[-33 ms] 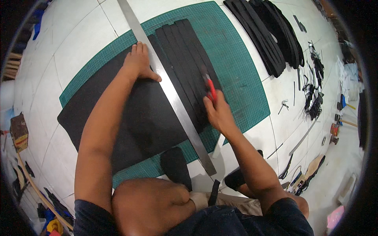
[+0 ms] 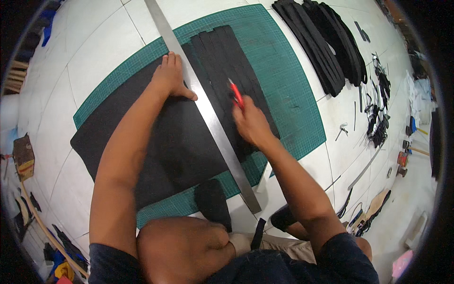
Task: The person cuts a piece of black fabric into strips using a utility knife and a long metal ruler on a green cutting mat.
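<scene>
Red knife [image 2: 236, 93], seemingly within right fingers [image 2: 248, 105]

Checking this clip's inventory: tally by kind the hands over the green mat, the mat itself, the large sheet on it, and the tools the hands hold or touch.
Hands: 2 (left hand, right hand)
Green mat: 1
Large black sheet: 1
Red cutter: 1
Metal straightedge: 1
Total: 6
</scene>
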A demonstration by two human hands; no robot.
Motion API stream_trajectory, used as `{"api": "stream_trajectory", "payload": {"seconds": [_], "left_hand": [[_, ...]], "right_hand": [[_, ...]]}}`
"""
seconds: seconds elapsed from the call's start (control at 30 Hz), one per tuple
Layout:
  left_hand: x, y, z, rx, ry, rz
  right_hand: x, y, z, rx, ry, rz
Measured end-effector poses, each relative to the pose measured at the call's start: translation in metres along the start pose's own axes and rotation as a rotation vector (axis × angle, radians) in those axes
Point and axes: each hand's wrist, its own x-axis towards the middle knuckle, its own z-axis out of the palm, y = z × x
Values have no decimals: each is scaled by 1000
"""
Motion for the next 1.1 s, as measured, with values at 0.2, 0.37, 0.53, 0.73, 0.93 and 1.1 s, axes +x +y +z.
{"api": "stream_trajectory", "payload": {"seconds": [0.2,0.37,0.53,0.73,0.93,1.1], "left_hand": [[0,-7,10,-9,47,20],[2,-9,11,-26,63,34],[-1,-12,13,-52,79,50],[-2,-3,9,-26,74,58],[-6,-5,6,-18,72,8],[-2,-9,16,-7,118,-4]], "right_hand": [[97,-99,38,-271,-156,-160],[130,-121,58,-264,-162,-134],[139,-120,61,-268,-172,-165],[138,-128,48,-268,-216,-106],[22,-50,34,-296,-357,-58],[-123,24,12,-378,-467,96]]}}
